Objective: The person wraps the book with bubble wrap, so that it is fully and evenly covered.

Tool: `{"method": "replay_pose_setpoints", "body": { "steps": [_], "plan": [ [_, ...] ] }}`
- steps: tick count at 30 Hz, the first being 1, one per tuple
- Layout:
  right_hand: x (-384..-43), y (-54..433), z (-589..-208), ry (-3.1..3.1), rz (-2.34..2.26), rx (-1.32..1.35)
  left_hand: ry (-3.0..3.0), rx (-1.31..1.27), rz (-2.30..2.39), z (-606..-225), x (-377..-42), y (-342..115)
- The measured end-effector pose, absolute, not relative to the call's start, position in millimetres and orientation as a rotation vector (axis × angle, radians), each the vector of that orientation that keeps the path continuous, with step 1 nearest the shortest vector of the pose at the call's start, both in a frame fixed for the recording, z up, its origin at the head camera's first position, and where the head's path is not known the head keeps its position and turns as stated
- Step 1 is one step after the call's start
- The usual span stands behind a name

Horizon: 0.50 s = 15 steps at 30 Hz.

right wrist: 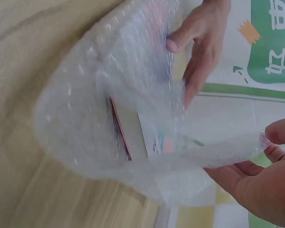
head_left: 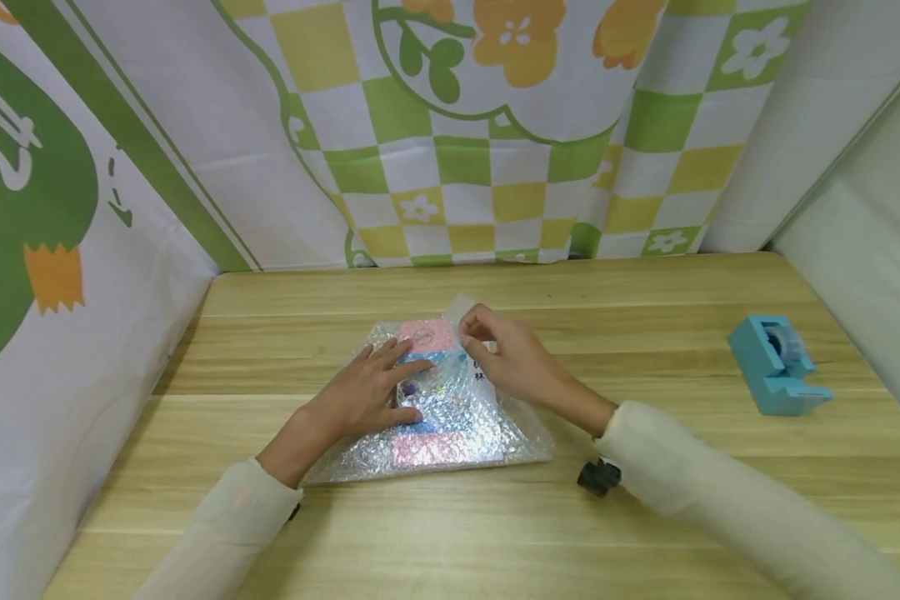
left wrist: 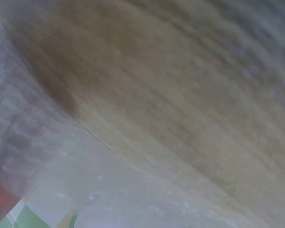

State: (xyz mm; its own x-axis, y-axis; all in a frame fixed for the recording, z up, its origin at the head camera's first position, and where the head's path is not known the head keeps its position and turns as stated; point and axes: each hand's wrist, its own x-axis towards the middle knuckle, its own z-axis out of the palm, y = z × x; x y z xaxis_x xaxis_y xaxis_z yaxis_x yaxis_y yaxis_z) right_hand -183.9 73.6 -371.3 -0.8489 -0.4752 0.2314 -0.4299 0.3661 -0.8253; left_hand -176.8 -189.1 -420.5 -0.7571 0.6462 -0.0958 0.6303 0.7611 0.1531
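A book with a pink and blue cover lies flat on the wooden table inside clear bubble wrap. My left hand rests on top of the wrapped book, fingers spread. At the package's upper right, my right hand pinches a raised flap of the bubble wrap between thumb and fingers. The right wrist view shows this flap stretched up from the package, with the book's red-lined edge visible through the wrap. Blurred bubble wrap fills the left wrist view's lower left.
A blue tape dispenser holding a roll of clear tape stands at the right of the wooden table. Behind the table hangs a green and yellow checked cloth. White cloth walls flank both sides.
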Motion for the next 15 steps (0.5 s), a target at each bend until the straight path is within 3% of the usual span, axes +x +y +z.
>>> {"method": "replay_pose_setpoints", "body": {
  "steps": [15],
  "plan": [
    [-177.9, 50.5, -382.1, 2.580, -1.343, -0.814, 2.836, 1.034, 0.167, -420.0, -175.4, -189.2]
  ]
}}
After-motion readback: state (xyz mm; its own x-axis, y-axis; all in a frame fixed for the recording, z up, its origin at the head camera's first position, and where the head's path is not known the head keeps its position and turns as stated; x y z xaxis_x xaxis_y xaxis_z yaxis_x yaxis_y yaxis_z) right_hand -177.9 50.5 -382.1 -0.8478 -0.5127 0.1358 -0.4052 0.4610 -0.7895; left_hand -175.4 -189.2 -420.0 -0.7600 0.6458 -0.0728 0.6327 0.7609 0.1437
